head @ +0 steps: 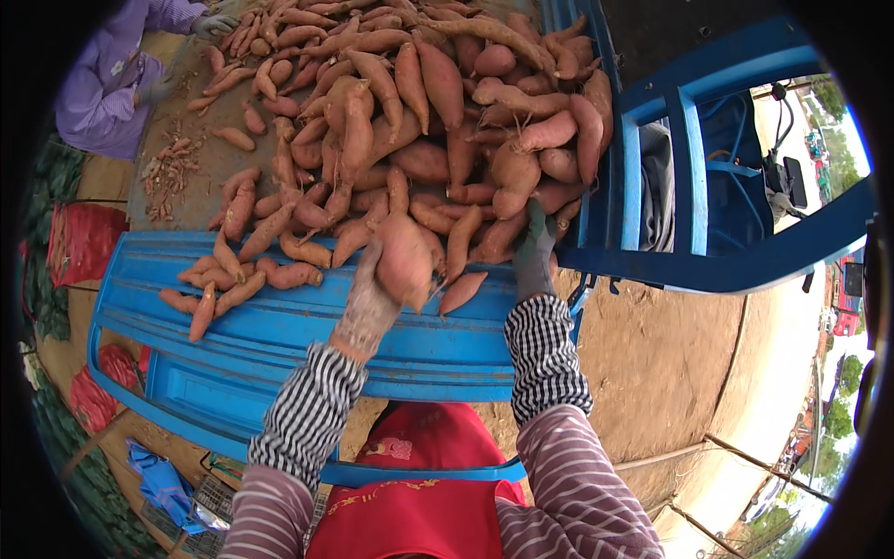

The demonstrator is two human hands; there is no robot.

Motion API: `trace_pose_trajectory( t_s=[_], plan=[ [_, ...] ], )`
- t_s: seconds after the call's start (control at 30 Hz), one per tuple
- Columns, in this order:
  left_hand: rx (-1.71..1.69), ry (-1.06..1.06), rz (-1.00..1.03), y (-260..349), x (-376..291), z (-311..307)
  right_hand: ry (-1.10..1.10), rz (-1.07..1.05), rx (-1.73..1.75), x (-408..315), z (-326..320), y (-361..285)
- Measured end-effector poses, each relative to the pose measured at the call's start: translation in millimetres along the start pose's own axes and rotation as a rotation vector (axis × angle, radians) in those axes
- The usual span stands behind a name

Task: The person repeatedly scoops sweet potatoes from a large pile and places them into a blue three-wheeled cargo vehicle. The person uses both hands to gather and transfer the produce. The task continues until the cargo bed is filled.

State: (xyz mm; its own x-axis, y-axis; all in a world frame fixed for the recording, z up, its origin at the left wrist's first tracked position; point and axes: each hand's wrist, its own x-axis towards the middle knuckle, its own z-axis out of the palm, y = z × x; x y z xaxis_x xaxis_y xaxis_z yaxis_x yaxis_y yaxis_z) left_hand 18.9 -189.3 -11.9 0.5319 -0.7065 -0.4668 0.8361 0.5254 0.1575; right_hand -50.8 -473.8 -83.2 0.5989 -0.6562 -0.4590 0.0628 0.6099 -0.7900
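A heap of reddish sweet potatoes (419, 157) covers the bed of a blue metal vehicle. My left hand (370, 300), in a soiled glove, grips a large round sweet potato (405, 258) above the lowered blue side panel (433, 349); its outline is a little blurred. My right hand (536, 255), in a grey and green glove, reaches into the heap's lower right edge, where its fingers are partly hidden among the roots. A small sweet potato (462, 292) rests on the panel between my hands. Several slim ones (223, 283) lie on the panel to the left.
Another person (112, 91) in purple stands at the upper left, gloved hands at the bed. Small root scraps (170, 171) lie on the bed. A blue metal frame (688, 175) rises at right. Red mesh sacks (87, 241) and plastic crates (213, 496) stand on the ground at left.
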Motion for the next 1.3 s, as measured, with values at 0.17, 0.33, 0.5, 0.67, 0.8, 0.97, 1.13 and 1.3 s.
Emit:
trace_pose_trajectory(
  t_s=[0.17, 0.33, 0.5, 0.67, 0.8, 0.97, 1.13, 1.3],
  plan=[
    [0.227, -0.033, 0.052, 1, 113, 49, -0.947, -0.182, 0.219, -17, -15, -5],
    [0.291, 0.022, 0.008, 3, 177, 68, -0.458, 0.111, 0.414, 4, -1, 8],
    [0.342, -0.029, -0.12, 4, 177, 74, -0.463, 0.219, 0.511, 12, -3, 22],
    [0.522, 0.037, -0.132, 9, 144, 87, -0.327, 0.303, 0.444, -14, -1, 28],
    [0.692, -0.021, -0.032, 17, 82, 57, -0.312, 0.215, 0.152, -68, 13, 27],
    [0.162, -0.111, 0.126, 9, -12, 2, -0.385, 0.178, -0.063, -136, 42, 11],
    [0.009, -0.005, 0.28, 6, -136, -24, -0.649, 0.241, -0.378, -194, 67, -11],
    [-0.053, -0.059, 0.551, 14, -250, -33, -0.863, 0.336, -0.355, -258, 112, 32]
  ],
)
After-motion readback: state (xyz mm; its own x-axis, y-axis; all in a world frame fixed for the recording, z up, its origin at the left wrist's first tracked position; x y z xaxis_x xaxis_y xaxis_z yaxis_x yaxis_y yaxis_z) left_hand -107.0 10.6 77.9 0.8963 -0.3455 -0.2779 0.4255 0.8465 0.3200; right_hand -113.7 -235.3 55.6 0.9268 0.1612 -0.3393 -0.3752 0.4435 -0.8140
